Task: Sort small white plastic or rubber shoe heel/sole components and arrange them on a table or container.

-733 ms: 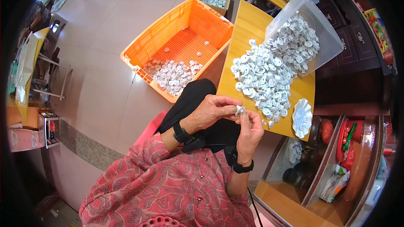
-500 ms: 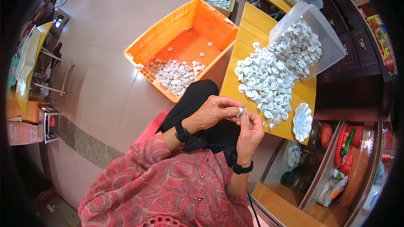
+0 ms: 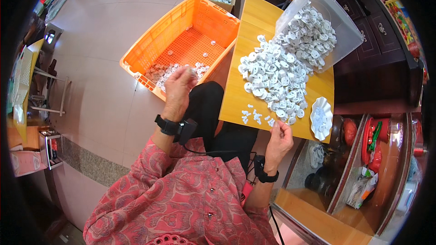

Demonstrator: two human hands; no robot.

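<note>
Above the near edge of the orange plastic crate [image 3: 141, 54], my left hand [image 3: 178, 86] is raised with its fingers pinched. A small pale round part seems to be between the fingertips, partly hidden and blurred. My right hand [image 3: 279, 143] is at the near edge of the wooden table [image 3: 236, 104], thumb and finger pressed together beside small white pegs [image 3: 257, 116]. What it pinches, if anything, is too small to make out. Behind it lies a heap of white plastic discs with raised stems [image 3: 277, 75]. Similar round parts [image 3: 159, 73] lie in the crate.
A clear plastic bin [image 3: 345, 36] lies tipped, its white parts running onto the heap. A fluted white dish [image 3: 321, 127] with small clear pieces sits at the table's right corner. Beyond the crate stands a cardboard box [image 3: 218, 7] of parts. Open cabinet compartments [image 3: 338, 186] are at right.
My hands, together on a small white part before, are now apart. The left has gone left over the crate, the right down to the table edge. Small pegs now show there.
</note>
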